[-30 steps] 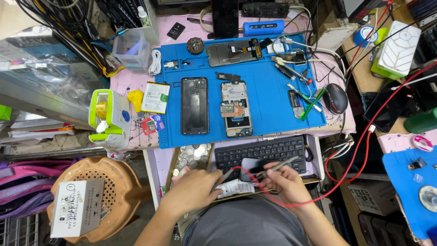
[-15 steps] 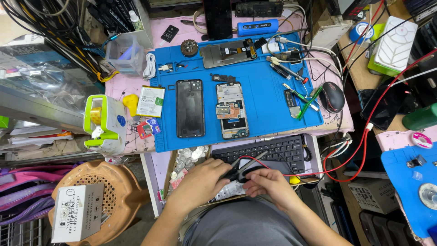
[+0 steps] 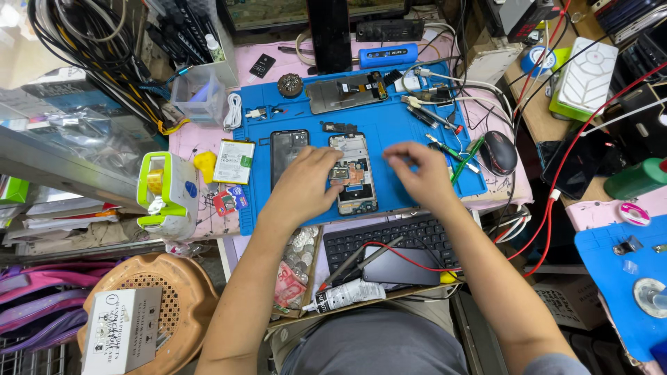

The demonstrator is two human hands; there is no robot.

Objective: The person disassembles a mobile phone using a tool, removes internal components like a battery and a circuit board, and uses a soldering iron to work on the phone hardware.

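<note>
1. Left hand (image 3: 306, 186) lies over the blue work mat (image 3: 410, 149) on the bench (image 3: 208, 208). Its fingers curl loosely and the fingertips touch the left edge of an opened phone (image 3: 353, 173). Nothing is clamped in it.
2. Right hand (image 3: 417, 173) hovers just right of the opened phone. Thumb and forefinger are pinched together. Cannot tell whether a small part sits between them.
3. The opened phone lies face down near the middle of the mat, between the two hands. Its back is off and the circuit board and copper-coloured parts show.
4. A dark phone panel (image 3: 287, 149) lies just left of the opened phone, partly under the left hand.
5. Another opened phone frame (image 3: 345, 92) lies crosswise at the far edge of the mat, with a round brown disc (image 3: 290, 85) to its left.
6. A flat battery (image 3: 234, 161) with a green edge rests off the mat's left side.
7. Tweezers and small screwdrivers (image 3: 451, 149) lie at the mat's right, near a black mouse (image 3: 498, 153).
8. Near the body: a black keyboard (image 3: 389, 239), a dark phone (image 3: 401, 264) lying on it, a red wire (image 3: 542, 229) running across, and a glue tube (image 3: 344, 295).
9. Coins (image 3: 300, 243) sit in a tray left of the keyboard.
</note>
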